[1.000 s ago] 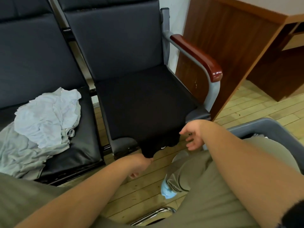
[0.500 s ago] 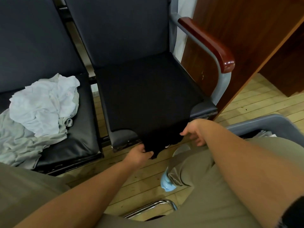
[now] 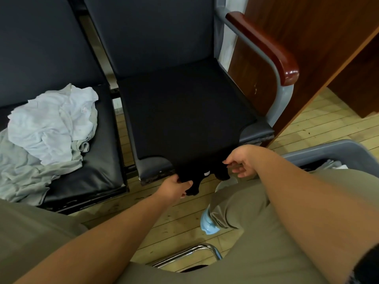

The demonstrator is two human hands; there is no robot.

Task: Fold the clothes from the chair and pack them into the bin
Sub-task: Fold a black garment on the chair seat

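Black garment: spread flat on the chair seat, near end hanging off its front edge.
Handling: I judge it light and limp, best taken at both hanging corners.
Left hand: curled round the hanging left part.
Right hand: thumb and forefinger pinch the right part.
Bin: by the seat's front right corner.
Pale clothes: heaped on the neighbouring seat.

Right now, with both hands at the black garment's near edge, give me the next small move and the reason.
Probably lift that edge and carry it toward the backrest, folding it in half. The black garment lies spread flat over the seat, near edge hanging off the front; the left hand grips it, the right hand seems to pinch it.
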